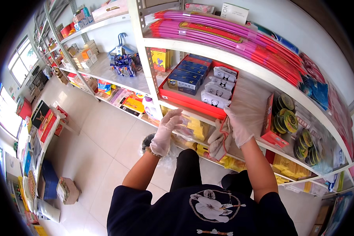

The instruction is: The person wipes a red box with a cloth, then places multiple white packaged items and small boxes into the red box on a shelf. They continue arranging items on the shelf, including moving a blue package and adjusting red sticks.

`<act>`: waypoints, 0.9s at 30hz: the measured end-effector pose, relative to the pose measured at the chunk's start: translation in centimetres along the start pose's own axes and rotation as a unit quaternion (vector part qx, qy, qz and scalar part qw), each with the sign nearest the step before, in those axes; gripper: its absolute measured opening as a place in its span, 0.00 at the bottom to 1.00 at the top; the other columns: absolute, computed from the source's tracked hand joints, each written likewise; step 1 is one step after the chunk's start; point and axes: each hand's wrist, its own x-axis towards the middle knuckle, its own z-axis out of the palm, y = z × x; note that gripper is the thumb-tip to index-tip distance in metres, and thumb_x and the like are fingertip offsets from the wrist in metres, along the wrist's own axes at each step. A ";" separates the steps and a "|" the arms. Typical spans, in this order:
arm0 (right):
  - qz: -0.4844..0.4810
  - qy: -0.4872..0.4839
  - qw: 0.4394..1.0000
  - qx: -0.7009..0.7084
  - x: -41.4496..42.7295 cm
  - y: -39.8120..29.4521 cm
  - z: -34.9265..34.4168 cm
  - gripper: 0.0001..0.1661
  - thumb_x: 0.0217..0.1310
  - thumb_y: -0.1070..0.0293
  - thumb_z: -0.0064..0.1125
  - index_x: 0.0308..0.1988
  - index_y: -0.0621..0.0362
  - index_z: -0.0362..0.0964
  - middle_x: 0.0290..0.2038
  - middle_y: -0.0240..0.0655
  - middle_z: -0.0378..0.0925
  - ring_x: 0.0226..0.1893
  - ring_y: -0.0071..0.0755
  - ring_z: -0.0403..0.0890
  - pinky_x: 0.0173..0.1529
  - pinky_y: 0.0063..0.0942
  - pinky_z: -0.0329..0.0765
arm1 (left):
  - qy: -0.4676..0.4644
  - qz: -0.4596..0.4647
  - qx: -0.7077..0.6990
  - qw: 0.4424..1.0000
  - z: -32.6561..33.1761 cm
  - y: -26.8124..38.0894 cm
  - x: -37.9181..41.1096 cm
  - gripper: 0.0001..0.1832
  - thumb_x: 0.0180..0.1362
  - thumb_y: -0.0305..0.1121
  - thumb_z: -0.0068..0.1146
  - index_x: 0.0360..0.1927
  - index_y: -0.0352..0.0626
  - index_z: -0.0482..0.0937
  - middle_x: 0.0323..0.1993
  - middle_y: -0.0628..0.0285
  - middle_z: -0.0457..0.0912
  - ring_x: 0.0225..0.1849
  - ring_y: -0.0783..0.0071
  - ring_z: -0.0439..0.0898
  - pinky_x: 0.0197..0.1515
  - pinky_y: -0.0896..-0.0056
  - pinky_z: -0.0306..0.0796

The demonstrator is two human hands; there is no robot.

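My left hand [164, 132], in a thin pale glove, is raised before the shelf edge with its fingers apart and nothing in it. My right hand [236, 128], gloved alike, is at the front right corner of a red cardboard tray [188, 103] and holds a grey cloth glove with red trim [217, 143], which hangs below the fingers. In the tray stand blue boxes [183, 82] in a row on the left and white packets with black figures [215, 98] on the right. The hand hides part of the tray's corner.
Right of the tray, a red open box [271, 129] holds round green-and-black packs [289, 120]. Pink and red flat packs [224, 35] lie on the shelf above. Yellow goods [199, 129] fill the shelf below. A black bin [147, 141] stands on the floor, by my legs.
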 end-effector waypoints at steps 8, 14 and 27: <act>-0.118 0.014 0.973 -0.198 -1.8 -1.2 -0.8 0.20 0.69 0.47 0.55 0.37 0.52 0.72 0.21 0.30 0.73 0.19 0.25 0.73 0.24 0.25 0.71 | 0.027 0.267 0.401 0.876 -0.9 -1.9 4.0 0.24 0.59 0.36 0.59 0.61 0.49 0.75 0.53 0.56 0.76 0.56 0.58 0.73 0.61 0.60 0.65; -0.100 0.066 0.924 -0.364 1.1 -3.0 -4.6 0.31 0.68 0.39 0.51 0.38 0.60 0.75 0.31 0.32 0.79 0.28 0.28 0.76 0.36 0.30 0.74 | -0.011 0.368 0.630 0.684 -0.5 -2.1 9.1 0.26 0.62 0.45 0.58 0.63 0.54 0.73 0.60 0.61 0.74 0.64 0.58 0.69 0.70 0.45 0.51; -0.230 0.031 0.897 -0.377 3.1 1.7 -4.7 0.32 0.73 0.45 0.44 0.54 0.65 0.71 0.45 0.46 0.80 0.47 0.41 0.79 0.55 0.33 0.71 | 0.041 0.390 0.686 0.612 -0.7 -2.5 12.6 0.11 0.53 0.47 0.62 0.31 0.53 0.83 0.32 0.66 0.80 0.41 0.63 0.78 0.49 0.60 0.70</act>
